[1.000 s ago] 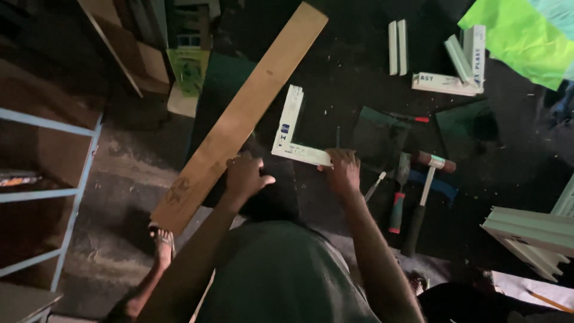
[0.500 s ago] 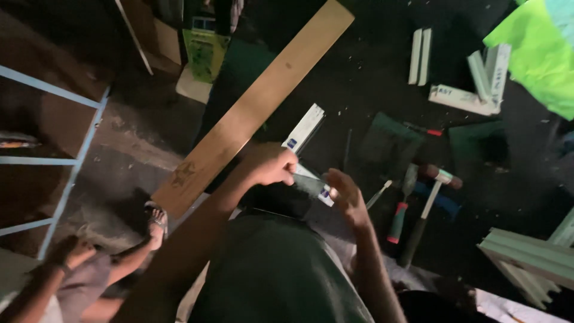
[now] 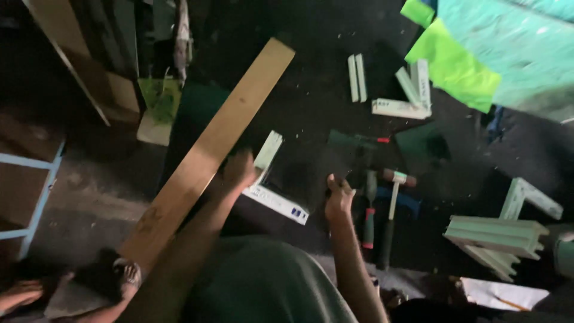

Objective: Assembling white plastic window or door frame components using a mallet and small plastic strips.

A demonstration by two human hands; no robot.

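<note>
Overhead view of a dark work floor. The left hand point(image 3: 240, 170) grips the corner of an L-shaped white profile frame point(image 3: 270, 185), steadying it flat beside the long wooden plank point(image 3: 209, 155). The right hand point(image 3: 338, 200) rests just off the frame's free end, fingers loosely curled, pinching nothing visible. A mallet point(image 3: 391, 206) and chisel point(image 3: 369, 209) lie within reach to its right.

A dark floor point(image 3: 311, 90) carried everything. On it lay a long wooden plank point(image 3: 209, 155), an L-shaped white corner piece point(image 3: 272, 185), a hammer point(image 3: 391, 209), a red-handled chisel point(image 3: 369, 212), loose white strips point(image 3: 357, 78) and a stack of pale profiles point(image 3: 496, 236).
</note>
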